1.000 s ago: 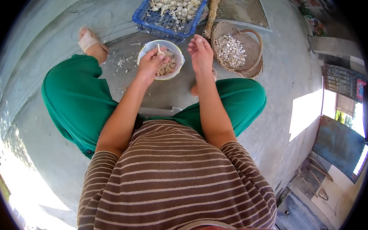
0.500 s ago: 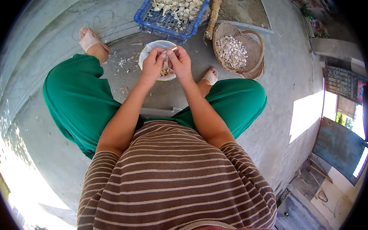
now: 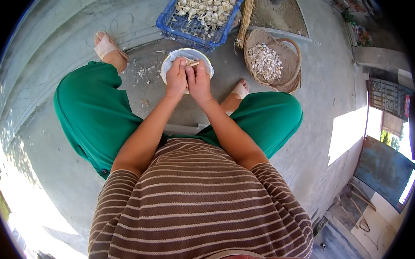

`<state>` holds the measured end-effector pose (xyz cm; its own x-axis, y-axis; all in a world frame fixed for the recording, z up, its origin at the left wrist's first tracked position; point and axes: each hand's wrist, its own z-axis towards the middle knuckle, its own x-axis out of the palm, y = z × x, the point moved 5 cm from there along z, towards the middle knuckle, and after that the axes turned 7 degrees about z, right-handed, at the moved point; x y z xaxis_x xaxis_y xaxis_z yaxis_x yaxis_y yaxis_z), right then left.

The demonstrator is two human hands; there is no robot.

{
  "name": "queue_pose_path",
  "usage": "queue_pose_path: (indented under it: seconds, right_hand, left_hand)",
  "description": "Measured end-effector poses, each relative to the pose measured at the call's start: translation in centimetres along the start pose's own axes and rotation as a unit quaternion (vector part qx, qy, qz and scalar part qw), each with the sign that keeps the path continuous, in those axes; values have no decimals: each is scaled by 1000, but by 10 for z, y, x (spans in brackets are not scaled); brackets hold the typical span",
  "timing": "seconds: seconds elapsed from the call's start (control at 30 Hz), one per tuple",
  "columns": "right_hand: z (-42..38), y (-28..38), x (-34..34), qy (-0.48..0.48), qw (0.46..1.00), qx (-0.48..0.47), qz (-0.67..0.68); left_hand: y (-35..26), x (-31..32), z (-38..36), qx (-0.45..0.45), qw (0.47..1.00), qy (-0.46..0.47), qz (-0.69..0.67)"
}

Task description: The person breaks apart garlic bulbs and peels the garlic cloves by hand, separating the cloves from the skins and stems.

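My left hand [image 3: 176, 79] and my right hand [image 3: 198, 81] meet over the near side of a white bowl [image 3: 209, 65] that has a pale lining. Both are closed, fingers curled in and thumbs side by side. From between them pokes the short pale stem of a garlic bulb [image 3: 194, 63]; the rest of it is hidden in my fingers. Most of the bowl's inside is covered by my hands. Beyond it, a blue plastic crate [image 3: 193, 37] holds many whole garlic bulbs [image 3: 207, 7].
Right of the bowl stands a wicker basket [image 3: 287, 71] with a handle, holding loose garlic cloves [image 3: 265, 62]. A straw broom [image 3: 245, 18] lies beside the crate. Bits of dry skin [image 3: 146, 71] litter the concrete floor. My sandaled feet [image 3: 107, 47] flank the bowl.
My hands have drawn closer together, with fingers more tightly curled round the garlic. They sit slightly lower against the bowl, showing more of its far rim. The whole view has shifted slightly.
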<state>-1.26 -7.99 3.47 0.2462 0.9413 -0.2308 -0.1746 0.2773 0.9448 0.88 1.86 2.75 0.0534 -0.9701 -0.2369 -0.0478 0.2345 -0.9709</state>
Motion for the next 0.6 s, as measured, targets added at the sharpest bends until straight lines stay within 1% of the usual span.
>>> queue_pose_path:
  seconds: [0.03, 0.07, 0.1, 0.13, 0.17, 0.2, 0.23, 0.27, 0.33, 0.37, 0.43, 0.47, 0.53, 0.57, 0.6]
  right_hand:
    - [0, 2, 0, -8, 999, -29, -27]
    - [0, 0, -1, -8, 999, -29, -27]
    - [0, -2, -2, 8, 1000, -6, -13]
    - [1, -3, -3, 24, 1000, 16, 0]
    - [2, -3, -4, 24, 1000, 17, 0]
    - [3, -3, -5, 17, 999, 14, 23]
    - [4, -3, -7, 11, 999, 13, 47]
    - [5, -3, -10, 10, 999, 14, 46]
    - [6, -9, -10, 55, 982, 116, 140]
    - [8, -8, -12, 56, 982, 117, 139]
    - [11, -11, -12, 49, 952, 165, 253]
    - [13, -10, -13, 49, 952, 165, 253]
    - [14, -12, -14, 41, 924, 199, 324]
    - [16, -12, -15, 41, 924, 199, 324]
    - [18, -12, -15, 48, 913, 197, 355]
  left_hand:
    - [1, 0, 0, -14, 1000, 4, 5]
    - [1, 1, 0, -28, 999, 9, 11]
    - [6, 2, 0, -29, 999, 10, 11]
    - [9, 3, 2, -18, 1000, 5, -23]
    - [13, 3, 3, -6, 998, 0, -56]
    - [9, 1, 3, -7, 998, 0, -57]
    - [9, 1, 1, -100, 982, 40, -154]
    - [9, 4, -2, -191, 946, 79, -248]
    - [9, 2, 1, -203, 940, 81, -264]
    - [9, 1, 2, -214, 933, 83, -279]
    - [11, 0, 5, -219, 925, 84, -300]
    - [11, 0, 6, -223, 917, 85, -320]
    - [12, -1, 9, -221, 908, 102, -342]
    - [12, 0, 10, -219, 898, 119, -363]
    - [11, -2, 11, -219, 898, 119, -363]
